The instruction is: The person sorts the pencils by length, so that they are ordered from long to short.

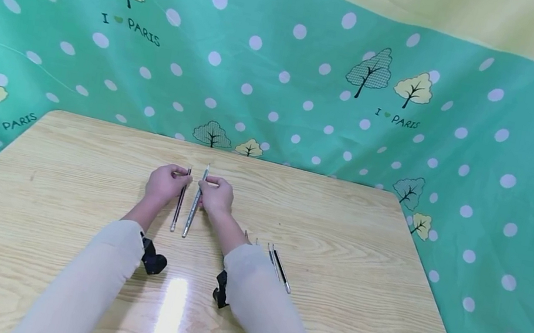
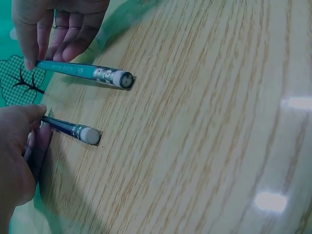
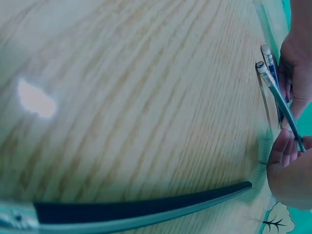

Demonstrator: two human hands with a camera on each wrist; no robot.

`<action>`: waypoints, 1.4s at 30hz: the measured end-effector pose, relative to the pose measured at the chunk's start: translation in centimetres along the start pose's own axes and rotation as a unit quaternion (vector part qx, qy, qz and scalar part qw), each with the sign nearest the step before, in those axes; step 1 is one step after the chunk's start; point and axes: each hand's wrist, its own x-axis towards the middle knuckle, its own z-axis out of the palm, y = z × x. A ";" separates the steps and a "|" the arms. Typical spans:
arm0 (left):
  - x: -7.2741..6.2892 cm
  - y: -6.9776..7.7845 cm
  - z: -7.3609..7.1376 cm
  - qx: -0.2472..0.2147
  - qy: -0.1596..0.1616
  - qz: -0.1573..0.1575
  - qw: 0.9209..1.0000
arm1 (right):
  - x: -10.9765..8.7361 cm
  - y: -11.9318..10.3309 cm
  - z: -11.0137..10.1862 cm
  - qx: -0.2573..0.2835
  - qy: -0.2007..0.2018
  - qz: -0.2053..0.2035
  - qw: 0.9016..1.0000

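The green pencil [image 1: 193, 207] and the dark pencil [image 1: 178, 207] are side by side, just apart, over the far middle of the worktop [image 1: 351, 235]. Around that hangs a teal fabric curtain [image 1: 293, 76], softly creased, printed with white dots, trees and "PARIS" lettering, cream along the top. The worktop is pale wood with streaky grain and a glossy patch of reflected light. My light, loose sleeves [image 1: 75, 281] reach across it, a black device [image 1: 154, 260] at each wrist. Beside my right sleeve lie more pencils [image 1: 282, 270], slim and straight, some partly hidden. My left grip [image 1: 165, 181] pinches the dark pencil; my right grip [image 1: 218, 195] pinches the green one. Both have their eraser ends towards me; I cannot tell whether those ends touch the wood. Smallest are the shiny banded ferrules [image 2: 104, 74] and the round, whitish erasers [image 2: 90, 135], the green pencil's with a dark end face.
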 end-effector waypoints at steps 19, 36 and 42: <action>0.1 0.0 0.3 -0.027 -0.003 0.000 1.000 | -0.1 0.1 0.6 -0.119 0.024 -0.059 0.991; 0.4 -0.6 0.3 -0.037 -0.002 0.005 0.999 | -0.3 0.3 0.9 -0.210 0.030 -0.060 0.975; 0.2 -0.5 0.1 -0.035 0.001 0.008 0.999 | -0.2 0.7 1.3 -0.276 0.038 -0.072 0.958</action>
